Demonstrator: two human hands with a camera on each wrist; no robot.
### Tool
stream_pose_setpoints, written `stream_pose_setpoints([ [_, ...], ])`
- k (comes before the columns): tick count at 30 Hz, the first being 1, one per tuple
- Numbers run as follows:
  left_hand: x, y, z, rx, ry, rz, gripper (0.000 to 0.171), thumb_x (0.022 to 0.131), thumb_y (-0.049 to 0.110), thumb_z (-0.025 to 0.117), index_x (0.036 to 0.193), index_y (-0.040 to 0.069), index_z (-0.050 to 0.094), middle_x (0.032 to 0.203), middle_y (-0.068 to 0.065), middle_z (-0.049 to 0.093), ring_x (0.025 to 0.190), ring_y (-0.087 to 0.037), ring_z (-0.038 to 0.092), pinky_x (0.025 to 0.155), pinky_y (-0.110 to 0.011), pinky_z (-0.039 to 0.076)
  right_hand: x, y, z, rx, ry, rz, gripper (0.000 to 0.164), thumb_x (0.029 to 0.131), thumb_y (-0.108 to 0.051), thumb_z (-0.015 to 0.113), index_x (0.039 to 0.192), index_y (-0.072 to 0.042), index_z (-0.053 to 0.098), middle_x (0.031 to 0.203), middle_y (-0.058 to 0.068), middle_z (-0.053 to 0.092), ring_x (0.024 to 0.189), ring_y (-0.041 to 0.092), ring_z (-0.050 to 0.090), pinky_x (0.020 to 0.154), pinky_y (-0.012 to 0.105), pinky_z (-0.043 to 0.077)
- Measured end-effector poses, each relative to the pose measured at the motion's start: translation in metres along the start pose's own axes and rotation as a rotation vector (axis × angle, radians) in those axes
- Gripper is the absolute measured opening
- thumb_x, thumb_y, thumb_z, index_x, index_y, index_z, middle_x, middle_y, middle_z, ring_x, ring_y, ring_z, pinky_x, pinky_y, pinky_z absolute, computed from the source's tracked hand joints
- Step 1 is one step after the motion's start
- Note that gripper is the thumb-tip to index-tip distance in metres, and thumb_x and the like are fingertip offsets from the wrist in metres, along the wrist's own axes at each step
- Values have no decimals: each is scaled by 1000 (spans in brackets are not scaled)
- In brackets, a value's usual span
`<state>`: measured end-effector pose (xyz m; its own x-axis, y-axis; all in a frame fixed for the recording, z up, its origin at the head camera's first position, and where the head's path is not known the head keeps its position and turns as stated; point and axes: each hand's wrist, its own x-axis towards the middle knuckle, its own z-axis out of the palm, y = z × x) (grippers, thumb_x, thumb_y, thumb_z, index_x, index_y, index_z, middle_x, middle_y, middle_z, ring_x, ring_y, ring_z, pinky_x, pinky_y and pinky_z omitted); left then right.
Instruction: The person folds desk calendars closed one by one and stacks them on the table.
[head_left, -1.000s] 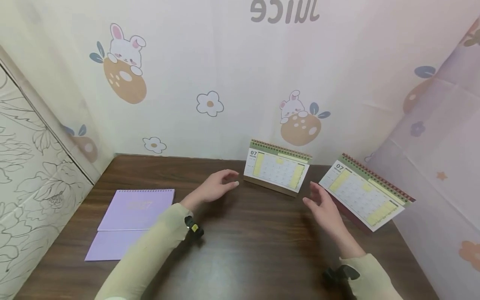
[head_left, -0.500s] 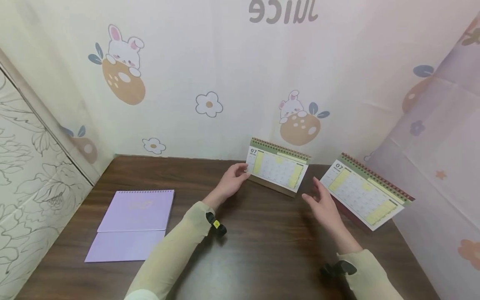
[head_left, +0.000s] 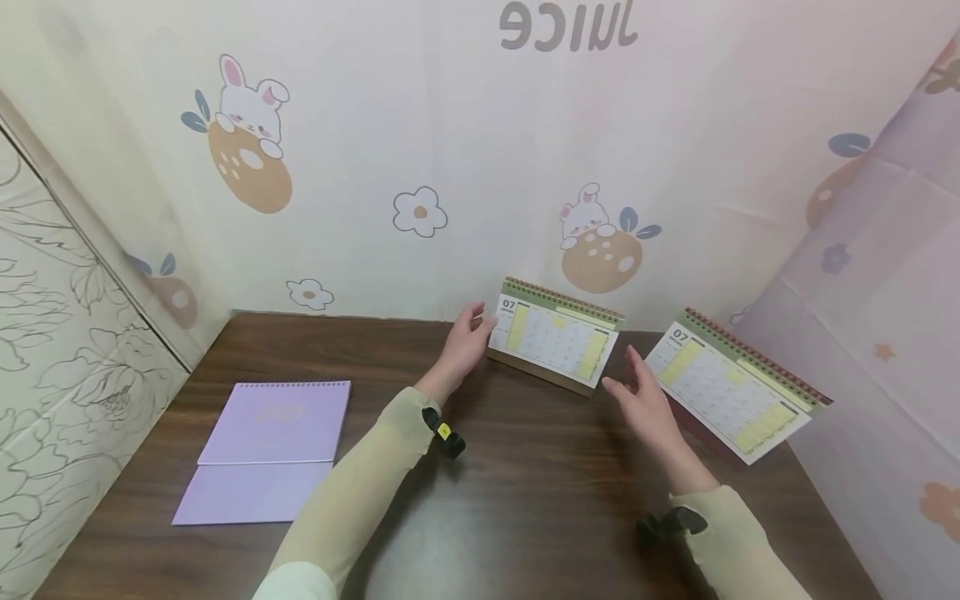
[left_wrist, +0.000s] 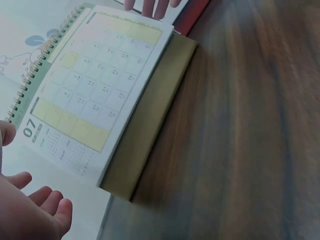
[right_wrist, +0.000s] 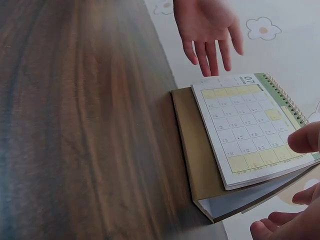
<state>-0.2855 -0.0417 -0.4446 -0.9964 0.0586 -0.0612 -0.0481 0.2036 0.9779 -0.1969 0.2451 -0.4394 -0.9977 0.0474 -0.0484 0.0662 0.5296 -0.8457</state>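
Note:
A spiral-bound desk calendar (head_left: 557,333) with a brown base stands propped in its tent shape at the back of the table, its page marked 07. My left hand (head_left: 459,350) is at its left end, fingers apart and relaxed; in the right wrist view, the left hand's fingers (right_wrist: 212,52) hang just beyond that end. At the opposite end, my right hand (head_left: 645,408) hovers with thumb and fingers spread, between this calendar and a second one (head_left: 731,387) with a dark red base. Neither hand grips anything; whether a fingertip touches the calendar I cannot tell.
A purple spiral-bound calendar (head_left: 266,450) lies flat, unfolded, on the left of the dark wooden table (head_left: 510,492). Behind the table hangs a printed curtain (head_left: 345,150) with rabbits and flowers. Another curtain side (head_left: 877,333) borders the right.
My left hand has moved right and slightly away from me, to the left end of the brown-based calendar. The right hand has shifted slightly toward that calendar. The calendars stay in place.

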Motion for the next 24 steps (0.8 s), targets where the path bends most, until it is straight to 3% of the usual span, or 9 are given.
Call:
stream_pose_setpoints([
  [12,13,24,12,-102,-64,-11,71,101,55,45,159,19,25,163,-4,24,149,-21,22,117,-43,23,11,-13,1,97,6,10,75,105,-44,44,161,-16,4,166,10,1,150,36,5,118,55,11],
  [18,17,24,18,-115,-84,1,73,102,55,45,160,18,22,165,-2,20,150,-19,19,118,-40,21,17,-15,5,197,-9,-13,74,105,-54,31,160,-14,2,166,5,-2,151,27,-3,119,52,3],
  [24,18,26,22,-97,-114,3,75,102,56,43,160,17,18,165,1,16,151,-17,13,119,-42,17,19,-14,10,252,-12,-28,66,107,-50,24,160,-17,1,166,1,-3,150,20,-4,120,47,2],
])
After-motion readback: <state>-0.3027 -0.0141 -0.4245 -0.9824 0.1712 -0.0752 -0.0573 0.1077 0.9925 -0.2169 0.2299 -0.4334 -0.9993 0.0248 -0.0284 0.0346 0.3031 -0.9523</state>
